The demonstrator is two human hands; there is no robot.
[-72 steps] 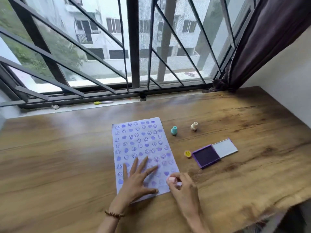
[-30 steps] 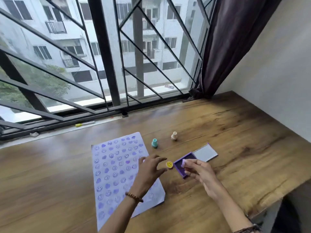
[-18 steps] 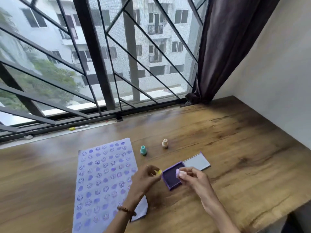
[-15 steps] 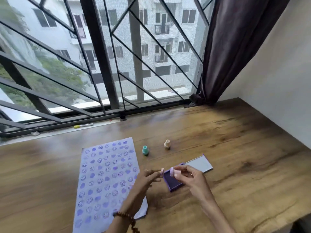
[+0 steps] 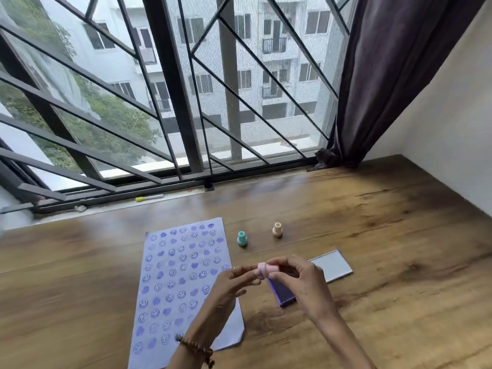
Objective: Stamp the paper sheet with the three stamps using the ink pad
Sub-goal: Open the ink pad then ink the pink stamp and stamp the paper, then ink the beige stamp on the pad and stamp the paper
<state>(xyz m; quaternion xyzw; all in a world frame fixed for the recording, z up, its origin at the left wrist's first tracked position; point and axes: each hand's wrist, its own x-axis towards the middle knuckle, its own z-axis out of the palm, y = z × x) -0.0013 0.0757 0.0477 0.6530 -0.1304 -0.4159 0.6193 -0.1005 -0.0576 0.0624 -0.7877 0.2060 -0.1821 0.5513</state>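
Stamp in pink point(image 5: 267, 270), small and round, is pinched between the fingertips of both the left hand point(image 5: 229, 284) and right hand point(image 5: 298, 283), raised just above the open purple ink pad point(image 5: 283, 294). Beside them, the paper sheet point(image 5: 183, 275) is nearly full of prints. Judged best: press squarely into ink, then straight down on a blank spot.

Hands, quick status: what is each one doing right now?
Left hand: fingers pinched on the cap end of the pink stamp.
Right hand: fingers closed on the same pink stamp's other end, above the ink pad.
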